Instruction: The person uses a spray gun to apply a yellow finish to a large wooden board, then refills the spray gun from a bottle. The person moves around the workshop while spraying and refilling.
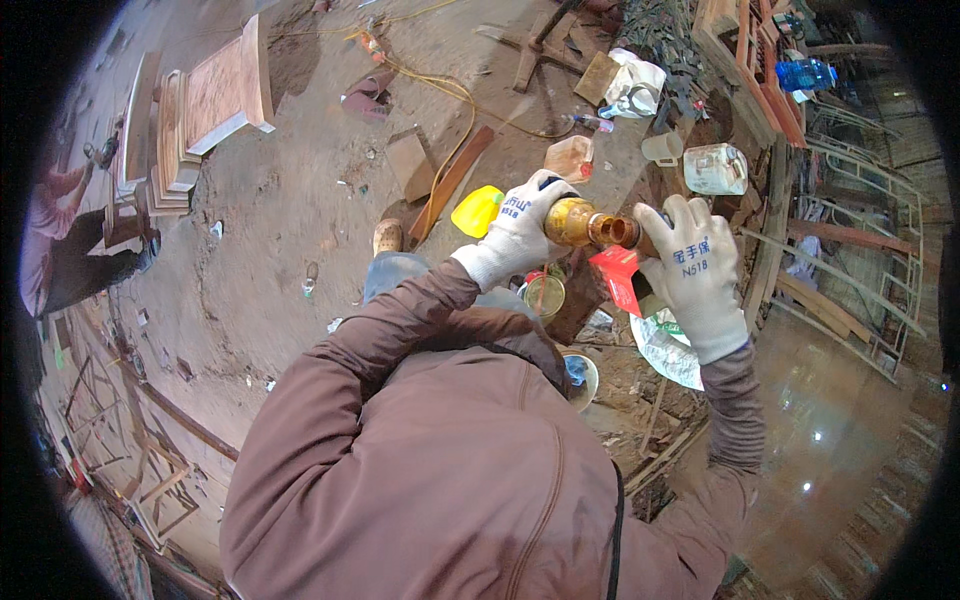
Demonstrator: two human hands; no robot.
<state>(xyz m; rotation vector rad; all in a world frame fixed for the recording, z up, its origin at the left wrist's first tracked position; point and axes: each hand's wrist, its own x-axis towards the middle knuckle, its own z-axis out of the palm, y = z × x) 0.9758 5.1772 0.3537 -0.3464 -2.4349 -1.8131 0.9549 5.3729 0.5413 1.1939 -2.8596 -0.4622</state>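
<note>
Gloved in white, my left hand (515, 224) is wrapped around an amber bottle (568, 222) tipped sideways, its neck pointing right. My right hand (692, 262), gloved the same way, grips a small amber vessel (627, 233) whose open mouth faces that neck. The two mouths are close together; whether they touch I cannot tell. Below them is a red carton (619, 279), near my right fingers. A yellow plastic container (477, 210) lies beside my left hand. Under my left wrist stands a round open tin (545, 295), with a white bucket (585, 381) nearer to me.
A clear jug (570, 158), a plastic mug (662, 149) and a whitish canister (716, 168) stand beyond my hands. An orange cable (450, 90) crosses the dirt floor past wooden boards (457, 180). Wooden furniture (215, 95) and another person (65, 220) are at left.
</note>
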